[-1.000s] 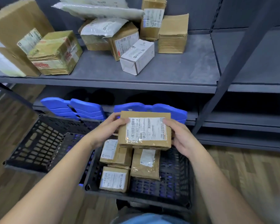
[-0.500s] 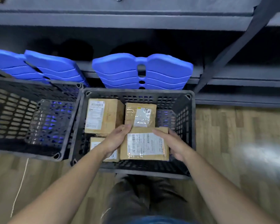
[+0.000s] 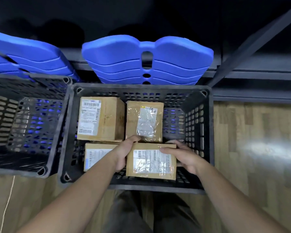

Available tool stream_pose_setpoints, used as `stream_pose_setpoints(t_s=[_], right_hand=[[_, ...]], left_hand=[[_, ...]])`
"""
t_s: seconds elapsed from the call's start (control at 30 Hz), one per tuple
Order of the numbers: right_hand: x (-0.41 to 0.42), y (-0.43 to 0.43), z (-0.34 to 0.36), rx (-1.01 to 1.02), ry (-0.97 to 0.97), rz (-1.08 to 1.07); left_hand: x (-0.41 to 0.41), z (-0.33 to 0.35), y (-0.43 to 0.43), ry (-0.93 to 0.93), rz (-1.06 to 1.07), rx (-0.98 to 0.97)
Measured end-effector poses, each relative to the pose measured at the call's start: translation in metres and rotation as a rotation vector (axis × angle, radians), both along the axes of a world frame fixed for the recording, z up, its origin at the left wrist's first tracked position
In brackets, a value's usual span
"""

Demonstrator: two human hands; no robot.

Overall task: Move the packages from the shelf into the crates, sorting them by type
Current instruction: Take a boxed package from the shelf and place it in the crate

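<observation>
Far left, the left crate point(image 3: 0, 115) stands touching the right crate point(image 3: 141, 89), where three other boxes point(image 3: 101, 120) lie flat. The left hand point(image 3: 123, 155) curls round the left edge of the labelled cardboard box point(image 3: 151, 162), which is low in that crate's near right corner. The right hand point(image 3: 185, 157) grips the opposite edge, thumb on top. The box looks stiff and light (the tape over the label could be slick), so bare cardboard edges seem the safest hold.
</observation>
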State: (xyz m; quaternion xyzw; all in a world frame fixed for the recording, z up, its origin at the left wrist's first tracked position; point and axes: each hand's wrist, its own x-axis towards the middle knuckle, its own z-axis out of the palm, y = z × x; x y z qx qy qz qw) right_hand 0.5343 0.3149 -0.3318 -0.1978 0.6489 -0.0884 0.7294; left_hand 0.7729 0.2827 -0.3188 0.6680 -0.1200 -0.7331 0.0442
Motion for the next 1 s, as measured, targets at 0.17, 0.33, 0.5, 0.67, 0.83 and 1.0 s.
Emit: stream_pose_setpoints(t_s=[0.17, 0.33, 0.5, 0.67, 0.83, 1.0], right_hand=[[0.002, 0.002, -0.004, -0.01, 0.043, 0.044], [0.001, -0.002, -0.004, 0.018, -0.006, 0.043], [0.002, -0.004, -0.007, 0.038, 0.011, 0.085], [0.006, 0.006, -0.017, 0.003, -0.006, 0.007], [0.006, 0.014, -0.007, -0.018, -0.03, -0.133], [0.002, 0.008, -0.004, -0.034, -0.114, -0.254]], left_hand=[[-0.003, -0.011, 0.016, -0.018, 0.145, -0.054], [0.003, -0.009, 0.023, -0.017, 0.114, -0.127], [0.007, -0.012, 0.02, -0.003, 0.022, -0.161], [-0.001, -0.016, 0.017, -0.032, 0.102, -0.183], [0.007, -0.023, 0.013, -0.026, 0.082, -0.122], [0.006, 0.01, 0.002, -0.04, 0.086, -0.209]])
